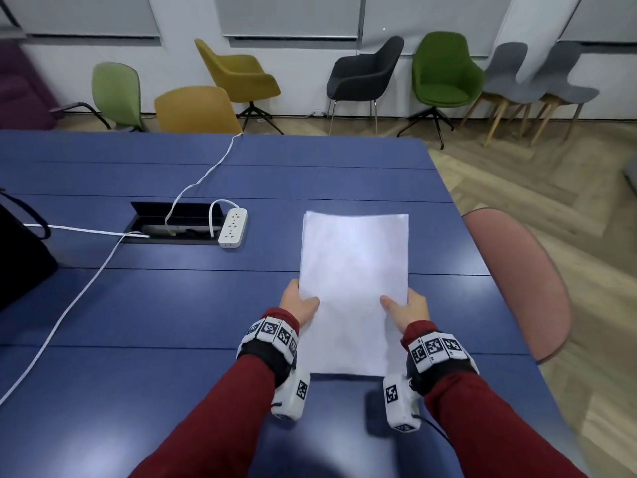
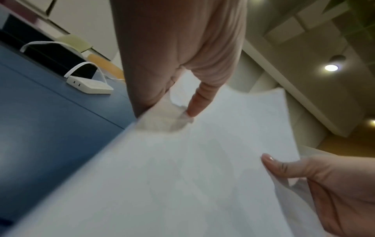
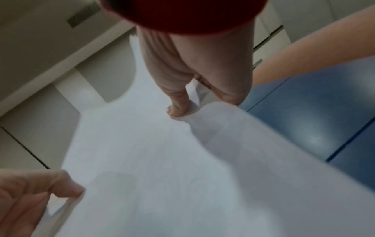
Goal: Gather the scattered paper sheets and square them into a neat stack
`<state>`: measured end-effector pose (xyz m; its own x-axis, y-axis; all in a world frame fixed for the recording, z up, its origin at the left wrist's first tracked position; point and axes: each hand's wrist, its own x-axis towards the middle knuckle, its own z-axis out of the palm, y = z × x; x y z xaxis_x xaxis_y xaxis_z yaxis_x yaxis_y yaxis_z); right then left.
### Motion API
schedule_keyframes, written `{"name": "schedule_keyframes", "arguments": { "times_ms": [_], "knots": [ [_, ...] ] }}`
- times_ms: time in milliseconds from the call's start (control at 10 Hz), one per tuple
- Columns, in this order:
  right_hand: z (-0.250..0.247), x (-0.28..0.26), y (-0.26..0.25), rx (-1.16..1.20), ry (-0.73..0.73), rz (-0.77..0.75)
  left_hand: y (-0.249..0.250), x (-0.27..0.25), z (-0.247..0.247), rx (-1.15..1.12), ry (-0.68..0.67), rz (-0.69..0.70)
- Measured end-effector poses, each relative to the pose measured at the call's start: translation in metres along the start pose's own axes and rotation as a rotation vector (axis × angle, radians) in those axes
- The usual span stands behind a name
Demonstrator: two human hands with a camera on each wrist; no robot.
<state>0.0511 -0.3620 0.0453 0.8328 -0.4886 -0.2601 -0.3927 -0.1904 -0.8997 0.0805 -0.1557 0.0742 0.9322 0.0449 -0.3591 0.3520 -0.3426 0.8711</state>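
Note:
A stack of white paper sheets [image 1: 351, 288] is held up over the blue table [image 1: 138, 305], its near edge close to the tabletop. My left hand [image 1: 298, 301] grips the stack's left edge, thumb on top and fingers behind. My right hand [image 1: 408, 310] grips the right edge the same way. In the left wrist view the paper stack [image 2: 182, 176] fills the middle, with my left hand [image 2: 178, 96] pinching it and the right hand [image 2: 316, 179] at the lower right. In the right wrist view the paper stack [image 3: 162, 160] is pinched by my right hand [image 3: 188, 89], and the left hand [image 3: 34, 192] holds the lower left.
A white power strip [image 1: 233, 227] lies beside an open cable hatch [image 1: 172, 222], with white cables [image 1: 69, 305] trailing across the left of the table. A black bag [image 1: 17, 253] sits at the far left. A pink chair [image 1: 520, 288] stands at the table's right edge.

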Motion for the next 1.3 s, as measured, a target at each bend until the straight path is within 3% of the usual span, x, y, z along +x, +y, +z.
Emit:
{"name": "schedule_keyframes", "arguments": {
  "times_ms": [200,500,700,800,1100,1200,1300],
  "knots": [
    [0.002,0.002,0.022,-0.181,-0.056,0.141,-0.044,0.003,0.004,0.056,-0.032,-0.218],
    [0.008,-0.006,0.055,-0.215,-0.195,0.330,-0.083,0.002,0.019,0.158,-0.094,-0.232],
    [0.012,0.000,0.060,-0.192,-0.186,0.294,-0.076,0.008,0.020,0.376,0.066,-0.289],
    [0.013,0.002,0.060,-0.191,-0.198,0.289,-0.077,0.008,0.021,0.381,0.099,-0.303],
    [0.018,0.007,0.064,-0.233,-0.252,0.242,-0.080,0.019,0.011,0.231,-0.005,-0.256],
    [0.015,0.006,0.058,-0.301,-0.263,0.279,-0.090,0.021,0.003,0.216,0.036,-0.270],
    [0.008,0.010,0.054,-0.323,-0.224,0.310,-0.115,0.022,-0.009,0.231,-0.019,-0.381]
  ]
}}
